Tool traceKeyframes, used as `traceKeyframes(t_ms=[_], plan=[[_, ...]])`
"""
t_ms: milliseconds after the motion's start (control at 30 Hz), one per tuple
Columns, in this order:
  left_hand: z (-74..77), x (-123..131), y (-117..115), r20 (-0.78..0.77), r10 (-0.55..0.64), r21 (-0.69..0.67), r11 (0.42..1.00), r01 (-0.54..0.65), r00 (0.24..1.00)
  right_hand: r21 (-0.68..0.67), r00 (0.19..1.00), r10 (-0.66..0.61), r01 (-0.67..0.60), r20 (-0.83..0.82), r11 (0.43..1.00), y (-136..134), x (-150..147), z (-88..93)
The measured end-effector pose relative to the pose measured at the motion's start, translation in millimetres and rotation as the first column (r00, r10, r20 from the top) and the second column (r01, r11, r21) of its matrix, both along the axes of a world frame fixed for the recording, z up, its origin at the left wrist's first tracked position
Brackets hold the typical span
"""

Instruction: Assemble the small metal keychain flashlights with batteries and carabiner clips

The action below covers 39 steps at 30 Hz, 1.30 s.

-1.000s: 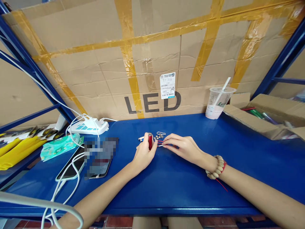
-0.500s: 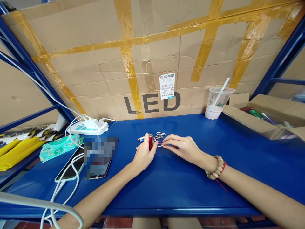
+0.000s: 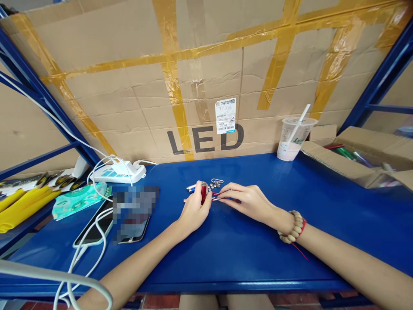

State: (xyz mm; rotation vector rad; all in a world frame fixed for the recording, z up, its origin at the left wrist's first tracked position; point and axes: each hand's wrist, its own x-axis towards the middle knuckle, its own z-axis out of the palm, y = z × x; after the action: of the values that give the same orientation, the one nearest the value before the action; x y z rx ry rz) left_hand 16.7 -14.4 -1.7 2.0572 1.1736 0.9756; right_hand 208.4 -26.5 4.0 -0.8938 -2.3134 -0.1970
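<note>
Blue worktop (image 3: 245,258), loose button cells (image 3: 211,187), work seemingly unfinished: left hand (image 3: 195,209) wraps red cylinder (image 3: 203,193), right hand (image 3: 250,202) narrows at slim rod (image 3: 216,199), grip unclear.

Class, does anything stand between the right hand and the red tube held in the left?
Yes: the thumb of the left hand stands on the side of the red tube facing the right hand, and thin red and silver pieces show between the two hands.

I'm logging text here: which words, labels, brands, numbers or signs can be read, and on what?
"LED": on the taped cardboard.
White label on the cardboard: too small to read.
Green marking on the clear cup: too blurred.
Open box, edge print: too small.
Other print: unreadable.
</note>
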Motion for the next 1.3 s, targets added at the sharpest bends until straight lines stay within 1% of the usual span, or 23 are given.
traceKeyframes(t_ms=[200,567,1000,1300], plan=[[0.9,0.8,-0.4,0.002,0.004,-0.011,1.000,-0.004,1.000,0.026,1.000,0.003,-0.003,0.002,1.000,1.7,0.0,-2.7],[1.7,1.3,0.8,-0.011,-0.012,-0.024,1.000,0.012,1.000,0.037,1.000,0.007,-0.008,0.011,0.999,0.6,-1.7,-2.3],[0.3,0.4,-0.7,-0.043,-0.011,-0.034,0.999,0.010,0.999,-0.023,1.000,0.005,-0.004,0.029,1.000,-0.7,-2.3,-3.8],[2.1,0.9,-0.7,-0.085,-0.009,-0.016,1.000,0.007,0.996,-0.032,1.000,0.004,-0.003,0.023,0.999,-0.5,-3.1,-3.5]])
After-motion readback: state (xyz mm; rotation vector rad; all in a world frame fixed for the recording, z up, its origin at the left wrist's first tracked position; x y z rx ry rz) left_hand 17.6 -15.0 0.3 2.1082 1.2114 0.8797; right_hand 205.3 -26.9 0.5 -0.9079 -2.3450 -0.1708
